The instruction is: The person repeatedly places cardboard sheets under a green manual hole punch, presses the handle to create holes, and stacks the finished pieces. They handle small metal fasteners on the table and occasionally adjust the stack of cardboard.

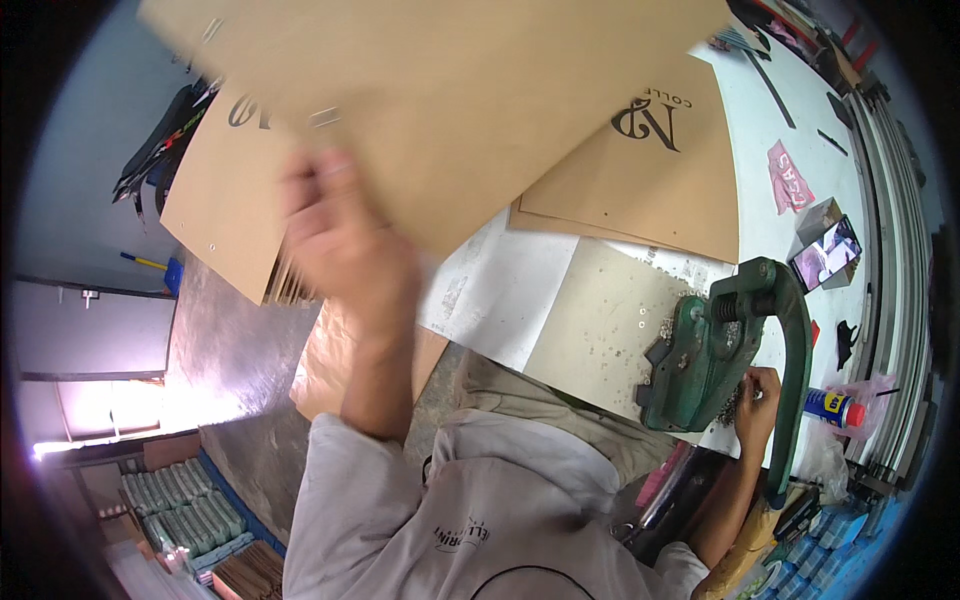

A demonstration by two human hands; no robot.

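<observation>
A large brown cardboard sheet (430,100) is raised and tilted across the top of the view, blurred by motion. My left hand (345,230), also smeared, is closed at its lower left edge, with the thumb over the face. My right hand (757,410) reaches behind a green hand press (705,350) into a heap of small metal eyelets (733,408). Its fingertips are pinched together; whatever they hold is too small to make out. More loose eyelets (665,328) lie beside the press base on a beige board (590,320).
Printed brown sheets (670,190) lie right of the raised one, and a thick stack (225,200) sits at left. On the table's right are a phone (828,252), a pink scrap (788,178) and a blue spray can (832,408). The press's long handle (795,400) stands beside my right hand.
</observation>
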